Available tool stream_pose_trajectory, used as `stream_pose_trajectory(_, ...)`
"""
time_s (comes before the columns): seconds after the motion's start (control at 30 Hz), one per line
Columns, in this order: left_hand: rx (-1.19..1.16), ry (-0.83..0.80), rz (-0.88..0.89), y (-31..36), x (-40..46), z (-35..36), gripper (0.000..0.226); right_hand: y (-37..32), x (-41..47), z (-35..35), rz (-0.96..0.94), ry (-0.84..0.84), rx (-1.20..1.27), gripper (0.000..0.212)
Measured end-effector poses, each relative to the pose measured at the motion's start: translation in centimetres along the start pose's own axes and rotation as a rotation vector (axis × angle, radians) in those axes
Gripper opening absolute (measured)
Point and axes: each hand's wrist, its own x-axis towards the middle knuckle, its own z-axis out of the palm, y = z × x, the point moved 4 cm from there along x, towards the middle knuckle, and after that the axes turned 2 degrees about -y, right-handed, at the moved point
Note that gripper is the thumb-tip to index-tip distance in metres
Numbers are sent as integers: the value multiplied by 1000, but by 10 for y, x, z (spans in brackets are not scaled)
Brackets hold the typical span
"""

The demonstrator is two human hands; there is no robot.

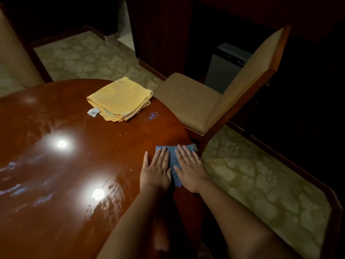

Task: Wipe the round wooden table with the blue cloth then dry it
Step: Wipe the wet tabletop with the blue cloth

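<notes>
A blue cloth (pixel 174 161) lies flat near the right edge of the round wooden table (pixel 74 174). My left hand (pixel 156 168) presses on the cloth's left part with straight fingers, its thumb on the bare wood. My right hand (pixel 190 168) lies flat on the cloth's right part. A folded yellow cloth (pixel 120 99) rests on the far side of the table, apart from both hands. The glossy tabletop shows wet streaks and specks.
A wooden chair (pixel 214 101) with tan upholstery stands close against the table's right edge. Another upholstered seat (pixel 13 58) is at the far left. Patterned carpet (pixel 261 184) lies to the right. Dark furniture stands at the back.
</notes>
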Motion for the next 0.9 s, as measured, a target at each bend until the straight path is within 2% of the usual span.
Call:
stream_pose_trajectory(0.2, -28, -30, -166, -28, 81, -26, 58, 23, 100, -34, -152, -40, -99, 89)
stream_pose_trajectory(0.43, -76, -43, -302, -46, 116, -40, 57, 32, 163, -52, -304, -100, -115, 84)
stream_pose_trajectory(0.53, -64, -54, -328, -50, 121, -44, 58, 30, 171, -60, -329, -124, -140, 65)
stream_pose_trajectory(0.67, -31, -78, -297, -50, 117, -51, 57, 24, 160, -66, -289, -86, -135, 62)
stream_pose_trajectory(0.8, -5, -68, -249, -51, 108, -62, 55, 14, 147, -70, -99, -33, -24, 59)
stream_pose_trajectory(0.9, 3, -61, -237, -50, 102, -69, 52, 11, 145, -66, 41, -80, 104, 58)
